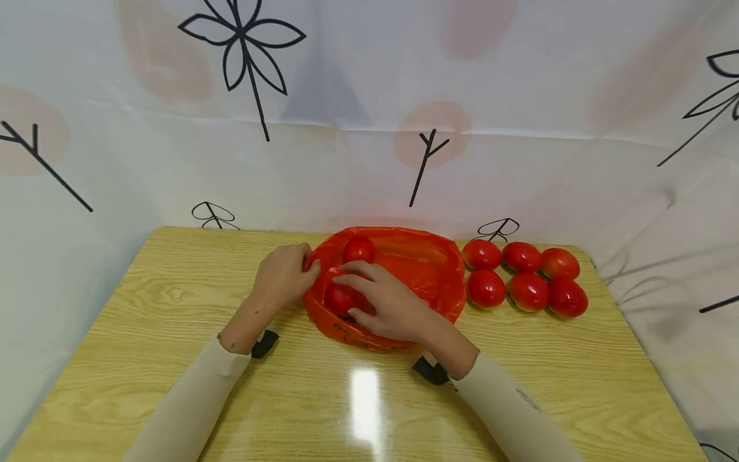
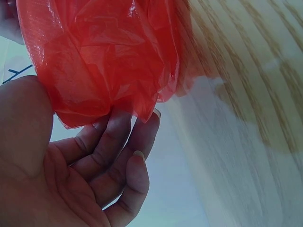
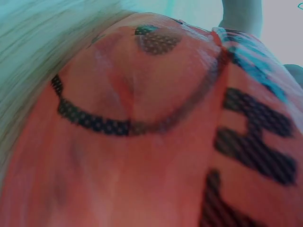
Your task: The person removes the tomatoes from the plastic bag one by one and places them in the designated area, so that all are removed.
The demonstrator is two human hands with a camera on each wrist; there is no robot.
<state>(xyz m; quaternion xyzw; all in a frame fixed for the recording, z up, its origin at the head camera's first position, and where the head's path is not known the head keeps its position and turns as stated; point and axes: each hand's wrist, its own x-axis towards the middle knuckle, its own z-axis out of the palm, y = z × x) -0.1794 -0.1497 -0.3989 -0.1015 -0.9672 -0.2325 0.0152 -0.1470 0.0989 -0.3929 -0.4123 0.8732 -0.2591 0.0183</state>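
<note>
A red plastic bag (image 1: 383,343) lies with its mouth spread wide on the table. Inside it, toward the left, are two glossy red tomatoes, a far tomato (image 1: 359,249) and a nearer tomato (image 1: 337,299). My left hand (image 1: 283,276) grips the bag's left rim; the left wrist view shows the red film between thumb and fingers. My right hand (image 1: 392,305) reaches over the near rim into the bag, its fingers spread loosely beside the nearer tomato. In the right wrist view the printed bag wall (image 3: 161,161) hides that hand.
Several more tomatoes (image 1: 528,292) stand in two rows just right of the bag. The wooden table (image 1: 190,289) ends at the back against a white patterned cloth (image 1: 358,173). Black wrist straps (image 1: 430,370) show under both wrists.
</note>
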